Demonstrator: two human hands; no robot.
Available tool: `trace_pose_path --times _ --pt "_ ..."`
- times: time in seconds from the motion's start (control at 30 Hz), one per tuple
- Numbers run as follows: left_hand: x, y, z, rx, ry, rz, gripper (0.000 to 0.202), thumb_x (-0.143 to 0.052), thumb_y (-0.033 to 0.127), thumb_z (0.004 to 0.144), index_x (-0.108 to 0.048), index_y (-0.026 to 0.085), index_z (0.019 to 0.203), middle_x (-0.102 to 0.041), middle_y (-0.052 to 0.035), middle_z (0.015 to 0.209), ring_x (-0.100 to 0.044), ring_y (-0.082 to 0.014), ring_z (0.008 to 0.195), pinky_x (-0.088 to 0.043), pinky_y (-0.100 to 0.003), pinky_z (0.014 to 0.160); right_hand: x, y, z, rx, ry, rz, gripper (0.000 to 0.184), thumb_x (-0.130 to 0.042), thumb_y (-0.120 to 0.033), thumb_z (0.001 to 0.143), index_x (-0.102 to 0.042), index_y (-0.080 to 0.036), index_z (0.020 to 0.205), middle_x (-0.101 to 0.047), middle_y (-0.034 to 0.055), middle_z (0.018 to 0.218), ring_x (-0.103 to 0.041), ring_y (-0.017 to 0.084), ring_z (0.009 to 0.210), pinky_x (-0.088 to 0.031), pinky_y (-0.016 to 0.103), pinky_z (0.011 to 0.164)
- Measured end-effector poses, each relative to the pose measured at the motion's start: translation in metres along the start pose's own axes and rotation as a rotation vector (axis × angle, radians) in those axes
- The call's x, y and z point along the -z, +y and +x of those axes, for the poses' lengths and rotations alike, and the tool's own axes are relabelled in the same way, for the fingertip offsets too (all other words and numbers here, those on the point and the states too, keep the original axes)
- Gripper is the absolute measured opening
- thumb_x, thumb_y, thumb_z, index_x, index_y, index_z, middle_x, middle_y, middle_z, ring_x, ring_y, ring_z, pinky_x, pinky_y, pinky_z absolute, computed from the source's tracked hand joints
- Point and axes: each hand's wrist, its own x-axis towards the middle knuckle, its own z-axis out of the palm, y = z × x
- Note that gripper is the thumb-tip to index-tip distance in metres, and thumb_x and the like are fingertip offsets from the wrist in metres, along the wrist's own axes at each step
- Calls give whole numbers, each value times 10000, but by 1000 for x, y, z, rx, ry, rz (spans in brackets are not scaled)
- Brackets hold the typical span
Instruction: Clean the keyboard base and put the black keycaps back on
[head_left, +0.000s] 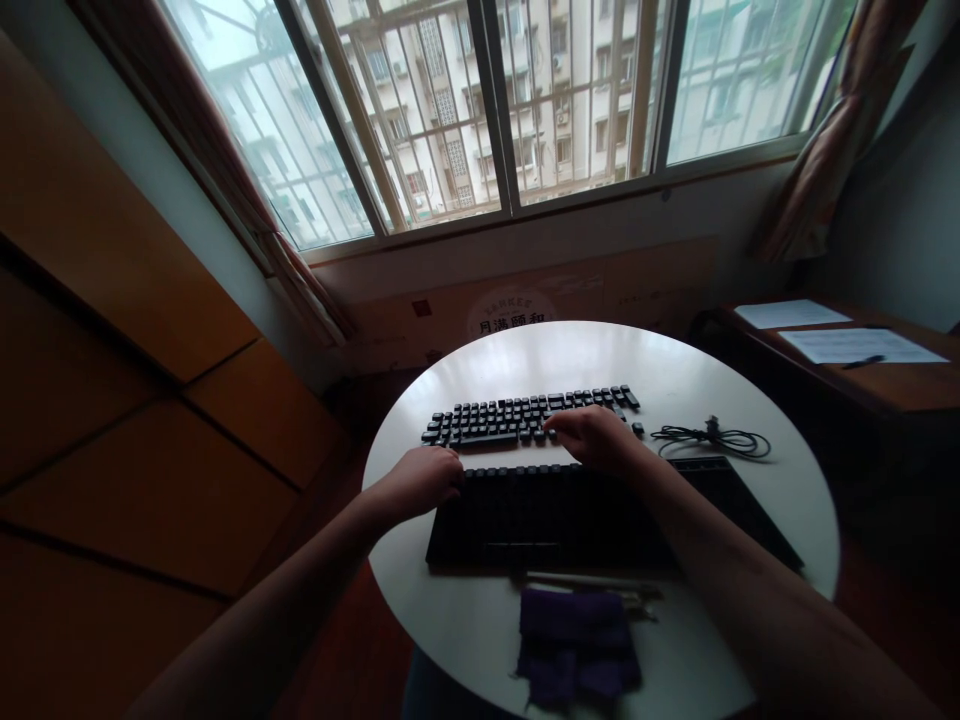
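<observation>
A black keyboard [570,515] lies on a round white table [750,380]. Behind it, several loose black keycaps [510,415] are laid out in rows. My left hand [420,480] rests curled at the keyboard's top left corner, by the keycap rows; I cannot make out whether it holds anything. My right hand [592,438] hovers over the back edge of the keyboard, its fingers bent down and pinching at the keycap rows. What its fingertips grip is too small to tell.
A coiled black cable [712,438] lies to the right of the keycaps. A dark purple cloth [577,645] and a thin tool [592,582] sit at the table's near edge. A brown desk [892,385] with papers stands at the right. A barred window fills the back wall.
</observation>
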Motion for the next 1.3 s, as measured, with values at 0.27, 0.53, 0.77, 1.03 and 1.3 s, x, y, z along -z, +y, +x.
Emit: trace_pose_path --times 0.27,0.53,0.77,1.03,1.3 --pt "-10 -4 1 -17 52 -10 108 -721 162 747 -761 245 803 -733 -19 882 -676 -194 850 -478 -259 721 3 -5 -2 -4 -6 1 273 -604 -164 824 -776 -269 1009 -770 5 817 -709 185 707 -484 244 654" --pt "-17 -16 -1 -39 55 -86 173 -706 171 779 -776 264 907 -749 -23 938 -684 -198 899 -495 -269 781 0 -5 -1 -1 6 -2 284 -597 -166 819 -779 -272 1009 -761 -2 784 -695 173 675 -470 237 648" --pt "-21 -17 -39 120 360 -262 264 -560 138 874 -754 209 1038 -751 -56 1047 -695 -185 915 -528 -294 854 3 -8 -1 15 6 13 301 -593 -135 807 -779 -273 999 -767 -5 786 -705 177 685 -473 237 644" --pt "-48 11 -44 150 328 -313 389 -479 33 847 -754 204 1062 -741 -62 1051 -691 -182 916 -544 -297 849 0 -5 -1 31 -14 20 284 -590 -151 838 -772 -277 1016 -779 6 884 -731 208 793 -513 270 712" --pt "-49 12 -43 175 291 -288 344 -479 61 871 -746 186 1050 -718 -87 1064 -655 -205 974 -532 -328 862 0 -6 0 20 -9 13 283 -584 -151 824 -775 -267 998 -768 2 813 -708 183 706 -497 253 682"
